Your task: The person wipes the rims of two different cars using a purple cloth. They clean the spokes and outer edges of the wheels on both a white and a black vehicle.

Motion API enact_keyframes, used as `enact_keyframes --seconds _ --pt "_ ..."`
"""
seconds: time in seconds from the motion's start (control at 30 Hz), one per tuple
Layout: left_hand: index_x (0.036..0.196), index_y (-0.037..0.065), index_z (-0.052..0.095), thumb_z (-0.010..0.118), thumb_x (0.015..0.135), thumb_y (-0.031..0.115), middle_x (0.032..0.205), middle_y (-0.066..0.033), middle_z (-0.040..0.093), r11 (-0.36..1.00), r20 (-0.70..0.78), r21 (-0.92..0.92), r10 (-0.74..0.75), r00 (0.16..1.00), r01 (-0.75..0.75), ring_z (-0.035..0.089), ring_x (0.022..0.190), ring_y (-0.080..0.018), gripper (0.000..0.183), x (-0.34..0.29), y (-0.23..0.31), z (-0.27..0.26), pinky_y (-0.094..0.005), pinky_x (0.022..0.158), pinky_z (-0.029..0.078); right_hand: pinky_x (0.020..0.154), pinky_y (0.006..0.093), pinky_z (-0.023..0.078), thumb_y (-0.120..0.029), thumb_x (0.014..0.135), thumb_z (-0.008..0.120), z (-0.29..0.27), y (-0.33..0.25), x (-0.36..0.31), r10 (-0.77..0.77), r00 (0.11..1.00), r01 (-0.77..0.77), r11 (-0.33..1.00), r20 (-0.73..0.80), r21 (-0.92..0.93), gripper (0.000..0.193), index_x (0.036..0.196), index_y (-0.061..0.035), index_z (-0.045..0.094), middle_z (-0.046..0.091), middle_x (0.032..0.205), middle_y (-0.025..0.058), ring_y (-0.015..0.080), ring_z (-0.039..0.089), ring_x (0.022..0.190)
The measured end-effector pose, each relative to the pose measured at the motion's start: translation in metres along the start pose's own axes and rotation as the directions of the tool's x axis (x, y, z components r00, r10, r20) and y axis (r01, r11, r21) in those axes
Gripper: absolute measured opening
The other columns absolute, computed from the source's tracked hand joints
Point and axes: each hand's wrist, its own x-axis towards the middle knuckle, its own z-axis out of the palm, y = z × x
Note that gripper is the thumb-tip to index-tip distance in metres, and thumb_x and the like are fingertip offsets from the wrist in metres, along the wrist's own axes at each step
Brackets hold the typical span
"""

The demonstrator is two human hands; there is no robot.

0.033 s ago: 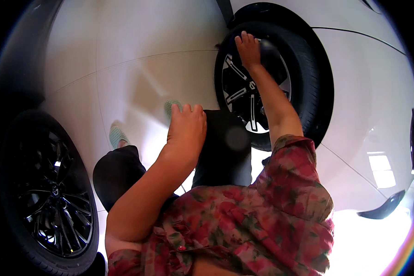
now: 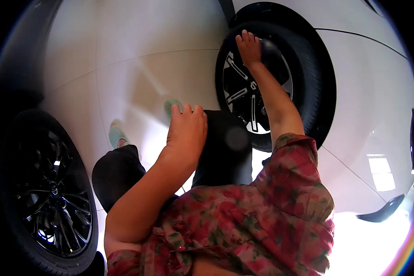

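Wheel (image 2: 247,87), right hand (image 2: 249,49) over its far part, left hand (image 2: 187,129) apart

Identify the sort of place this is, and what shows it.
Probably a car showroom, possibly a clean garage: a glossy white car with its wheel on the right, a second wheel at left, and a pale tiled floor between them.

We see blown-out glare (image 2: 372,244) and a rainbow fringe (image 2: 410,244) near right, reflected light (image 2: 381,172) on the pale car panel (image 2: 354,101), soft shadows across the floor (image 2: 165,27), and lines bending toward black edges.
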Motion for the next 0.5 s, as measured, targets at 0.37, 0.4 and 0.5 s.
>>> enact_keyframes --seconds 0.37,0.4,0.5 --pt "0.100 0.011 0.062 0.056 0.084 0.015 0.094 -0.0033 0.057 0.999 -0.046 -0.041 -0.001 0.999 -0.001 0.057 0.092 -0.0195 0.018 0.001 -0.004 0.000 -0.0362 0.083 0.042 0.086 0.0481 0.048 -0.005 0.078 0.067 0.070 -0.033 -0.053 0.060 0.885 -0.089 0.995 0.461 0.041 0.049 0.124 -0.0132 0.050 0.040 0.138 0.0135 0.0366 0.048 0.116" --pt "0.100 0.011 0.062 0.056 0.084 0.015 0.093 -0.0032 0.057 0.999 -0.030 -0.050 0.011 0.999 -0.012 0.057 0.092 -0.0194 0.018 0.002 -0.004 0.000 -0.0363 0.083 0.042 0.085 0.0490 0.048 -0.005 0.078 0.066 0.066 -0.029 -0.051 0.102 0.870 -0.162 0.983 0.483 0.084 0.045 0.120 -0.0130 0.052 0.045 0.132 0.0140 0.0368 0.051 0.112" --pt "0.099 0.012 0.062 0.056 0.085 0.015 0.092 -0.0024 0.057 0.999 -0.034 -0.050 0.004 0.999 -0.006 0.057 0.092 -0.0188 0.016 0.004 -0.006 0.008 -0.0357 0.081 0.042 0.080 0.0435 0.048 -0.011 0.078 0.066 0.045 -0.047 -0.053 0.002 0.924 -0.043 0.994 0.383 0.097 0.025 0.102 -0.0119 0.059 0.057 0.107 0.0111 0.0329 0.054 0.101"
